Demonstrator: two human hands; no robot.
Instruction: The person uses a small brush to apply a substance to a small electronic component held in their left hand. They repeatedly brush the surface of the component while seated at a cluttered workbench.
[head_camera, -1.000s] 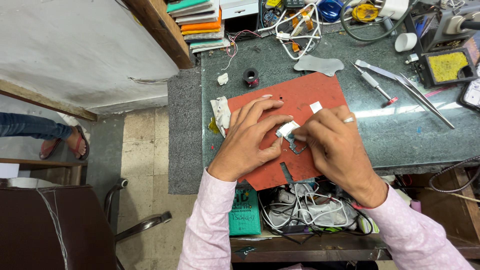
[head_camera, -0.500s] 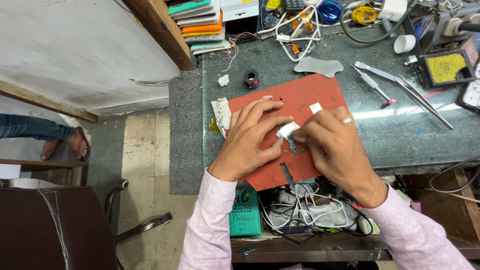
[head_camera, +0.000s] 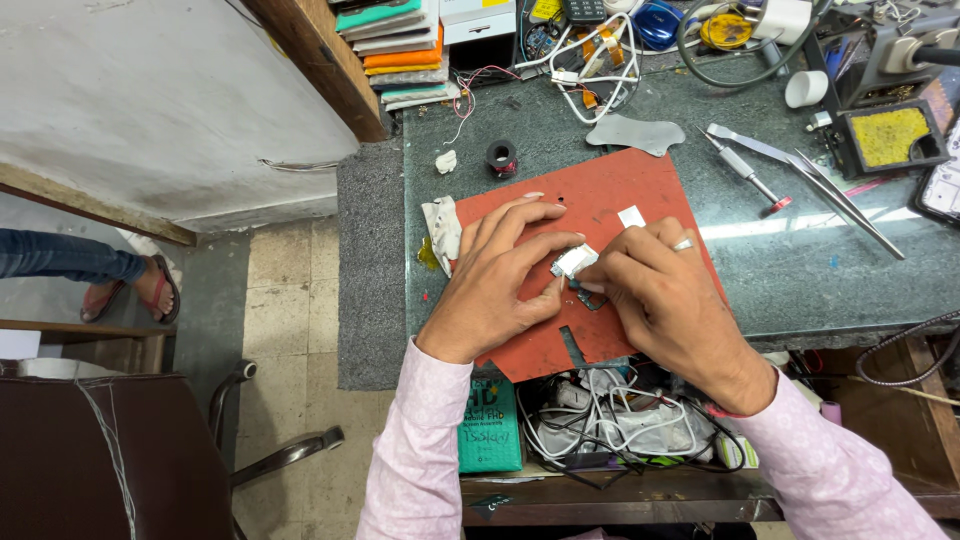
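Both forearms are covered by long sleeves of pale pink cloth with a fine, faint speckled print. The left sleeve (head_camera: 418, 455) ends in a plain cuff just below the near edge of the red work mat (head_camera: 600, 200); the right sleeve (head_camera: 840, 475) ends at the wrist, to the right of that mat's near corner, with a thin darker line showing at its cuff. The left hand (head_camera: 500, 280) is bare, with no ring or watch visible. The right hand (head_camera: 665, 300) wears a silver band ring (head_camera: 683, 243) on one finger. Fingernails are short and unpainted.
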